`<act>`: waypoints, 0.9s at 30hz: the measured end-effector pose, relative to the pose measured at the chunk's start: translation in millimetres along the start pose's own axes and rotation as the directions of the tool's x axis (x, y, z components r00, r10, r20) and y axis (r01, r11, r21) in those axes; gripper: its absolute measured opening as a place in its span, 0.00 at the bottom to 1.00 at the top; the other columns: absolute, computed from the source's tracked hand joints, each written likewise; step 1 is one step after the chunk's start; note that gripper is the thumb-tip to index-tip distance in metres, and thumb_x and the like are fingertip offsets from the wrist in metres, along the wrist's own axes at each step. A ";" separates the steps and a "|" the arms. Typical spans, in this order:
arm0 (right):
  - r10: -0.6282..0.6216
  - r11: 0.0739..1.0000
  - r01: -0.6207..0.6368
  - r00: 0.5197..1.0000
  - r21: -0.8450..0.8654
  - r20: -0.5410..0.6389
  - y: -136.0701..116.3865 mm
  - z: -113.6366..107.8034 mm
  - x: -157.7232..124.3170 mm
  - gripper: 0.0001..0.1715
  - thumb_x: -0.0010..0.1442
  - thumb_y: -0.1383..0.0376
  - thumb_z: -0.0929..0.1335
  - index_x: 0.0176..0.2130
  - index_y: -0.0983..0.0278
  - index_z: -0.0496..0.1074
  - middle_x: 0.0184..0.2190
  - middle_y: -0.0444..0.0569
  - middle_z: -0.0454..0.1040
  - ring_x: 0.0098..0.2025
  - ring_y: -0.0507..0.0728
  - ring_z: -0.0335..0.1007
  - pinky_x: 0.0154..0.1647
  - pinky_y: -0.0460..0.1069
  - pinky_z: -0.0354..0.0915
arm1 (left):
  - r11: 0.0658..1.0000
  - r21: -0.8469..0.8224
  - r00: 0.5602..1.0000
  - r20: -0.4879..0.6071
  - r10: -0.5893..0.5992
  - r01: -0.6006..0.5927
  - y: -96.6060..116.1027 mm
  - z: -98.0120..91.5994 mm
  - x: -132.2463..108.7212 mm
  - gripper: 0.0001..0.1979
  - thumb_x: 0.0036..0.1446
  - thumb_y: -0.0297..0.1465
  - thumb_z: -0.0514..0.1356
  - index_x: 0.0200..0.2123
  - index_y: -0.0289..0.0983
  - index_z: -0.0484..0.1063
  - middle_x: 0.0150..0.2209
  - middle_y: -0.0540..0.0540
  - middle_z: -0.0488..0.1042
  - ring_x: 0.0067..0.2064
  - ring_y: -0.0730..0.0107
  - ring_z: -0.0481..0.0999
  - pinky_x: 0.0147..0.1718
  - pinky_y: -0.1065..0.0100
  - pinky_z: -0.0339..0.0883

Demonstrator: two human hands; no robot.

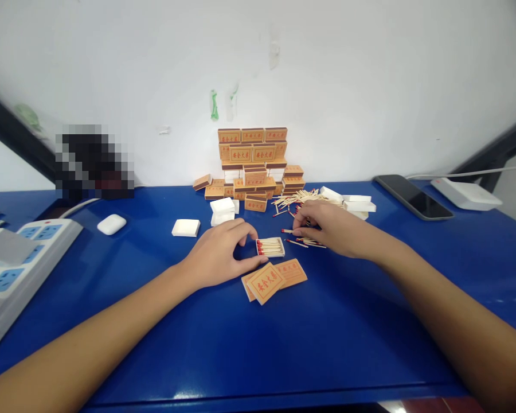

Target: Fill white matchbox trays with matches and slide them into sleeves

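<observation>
A pixelated patch by the wall hides whatever dark thing sits there. The power strip is cut off by the left edge, and the bench runs out of view on both sides. The cable leaves at the right edge. The left hand covers the left end of the tray, so its hold there is unseen. The right hand hides part of the matches; whether its fingertips pinch one is too small to tell. The print on the boxes is unreadable.
</observation>
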State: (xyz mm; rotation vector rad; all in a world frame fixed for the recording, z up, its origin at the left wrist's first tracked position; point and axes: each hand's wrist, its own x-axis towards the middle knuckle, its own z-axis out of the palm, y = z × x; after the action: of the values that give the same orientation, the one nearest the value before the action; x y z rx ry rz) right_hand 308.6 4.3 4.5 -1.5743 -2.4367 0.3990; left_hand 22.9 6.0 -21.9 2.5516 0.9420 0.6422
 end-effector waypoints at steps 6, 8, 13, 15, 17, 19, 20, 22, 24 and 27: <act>-0.029 0.999 0.029 1.000 -0.039 -0.002 -4.3 5.8 -1.8 0.12 0.70 0.64 0.65 0.34 0.63 0.72 0.38 0.54 0.74 0.42 0.61 0.69 0.44 0.55 0.62 | 1.000 -0.005 1.000 -0.004 0.002 -0.002 0.3 0.4 1.1 0.16 0.61 0.43 0.69 0.44 0.39 0.74 0.36 0.50 0.72 0.35 0.68 0.71 0.34 0.65 0.64; -0.040 0.997 0.040 0.999 -0.061 -0.001 -4.6 7.2 -1.9 0.11 0.70 0.64 0.64 0.34 0.63 0.71 0.39 0.55 0.74 0.43 0.62 0.69 0.45 0.55 0.63 | 1.000 -0.003 1.000 -0.002 0.001 -0.001 0.7 0.2 1.6 0.16 0.61 0.43 0.69 0.44 0.39 0.74 0.36 0.50 0.72 0.35 0.68 0.71 0.33 0.65 0.64; -0.065 0.988 0.067 0.998 -0.137 0.014 -4.3 9.5 -1.8 0.13 0.71 0.63 0.64 0.35 0.63 0.73 0.39 0.57 0.75 0.43 0.63 0.69 0.46 0.56 0.63 | 1.000 0.002 1.000 -0.008 0.005 -0.005 1.0 0.2 1.5 0.16 0.61 0.43 0.69 0.44 0.39 0.74 0.36 0.51 0.72 0.34 0.68 0.71 0.33 0.65 0.64; -0.081 0.980 0.083 0.997 -0.179 0.019 -4.3 10.6 -1.6 0.16 0.71 0.63 0.63 0.34 0.63 0.74 0.38 0.57 0.75 0.42 0.63 0.69 0.45 0.56 0.63 | 1.000 0.001 1.000 -0.008 0.006 -0.006 0.4 0.5 1.1 0.16 0.61 0.43 0.69 0.44 0.39 0.74 0.36 0.51 0.72 0.34 0.68 0.71 0.33 0.65 0.64; -0.108 0.969 0.112 0.994 -0.219 0.032 -4.5 11.4 -1.7 0.17 0.72 0.64 0.61 0.34 0.63 0.74 0.37 0.56 0.75 0.41 0.63 0.69 0.45 0.56 0.62 | 1.000 -0.001 1.000 -0.004 0.005 -0.005 -0.2 0.7 0.9 0.16 0.61 0.43 0.69 0.44 0.39 0.74 0.36 0.50 0.72 0.35 0.68 0.71 0.33 0.65 0.64; -0.140 0.957 0.147 0.989 -0.251 0.047 -5.2 10.9 -2.3 0.18 0.72 0.66 0.60 0.33 0.63 0.74 0.36 0.57 0.75 0.41 0.63 0.68 0.45 0.56 0.62 | 1.000 -0.001 1.000 -0.001 0.002 -0.002 -0.5 0.6 0.8 0.16 0.61 0.43 0.69 0.44 0.40 0.74 0.36 0.50 0.72 0.35 0.68 0.71 0.33 0.65 0.64; -0.148 0.953 0.155 0.988 -0.261 0.047 -6.1 10.0 -2.9 0.18 0.71 0.67 0.60 0.33 0.63 0.74 0.36 0.57 0.75 0.41 0.63 0.67 0.45 0.56 0.61 | 1.000 -0.001 1.000 0.000 0.001 -0.001 -0.4 0.5 0.8 0.16 0.61 0.43 0.68 0.44 0.40 0.74 0.36 0.50 0.72 0.35 0.68 0.71 0.34 0.65 0.64; -0.139 0.958 0.140 0.990 -0.252 0.025 -9.9 7.3 -4.8 0.17 0.71 0.68 0.60 0.33 0.63 0.72 0.36 0.57 0.74 0.41 0.63 0.67 0.44 0.56 0.61 | 1.000 0.000 1.000 0.000 0.000 0.000 0.0 0.0 0.8 0.16 0.61 0.43 0.68 0.44 0.40 0.74 0.36 0.50 0.72 0.35 0.68 0.71 0.34 0.65 0.64; -0.117 0.977 0.114 0.993 -0.179 -0.004 -17.0 4.5 -7.6 0.15 0.71 0.67 0.60 0.34 0.63 0.70 0.37 0.56 0.73 0.40 0.62 0.66 0.43 0.55 0.62 | 1.000 0.000 1.000 0.000 -0.001 0.001 0.6 -0.5 0.8 0.16 0.61 0.43 0.68 0.44 0.40 0.74 0.36 0.50 0.72 0.35 0.68 0.71 0.34 0.65 0.64; -0.128 0.991 0.128 0.992 -0.041 0.000 -32.2 3.7 -12.0 0.12 0.73 0.65 0.60 0.37 0.62 0.68 0.40 0.55 0.73 0.41 0.61 0.67 0.43 0.54 0.63 | 1.000 -0.004 1.000 0.002 -0.003 0.003 1.0 -0.7 0.7 0.16 0.61 0.43 0.68 0.44 0.40 0.73 0.36 0.50 0.72 0.35 0.68 0.71 0.34 0.65 0.64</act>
State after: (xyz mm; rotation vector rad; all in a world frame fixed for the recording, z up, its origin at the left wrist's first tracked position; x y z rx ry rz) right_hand 284.7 -19.7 11.6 -1.4229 -2.5413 0.3264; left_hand 23.5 5.8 -20.7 2.5459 0.9432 0.6397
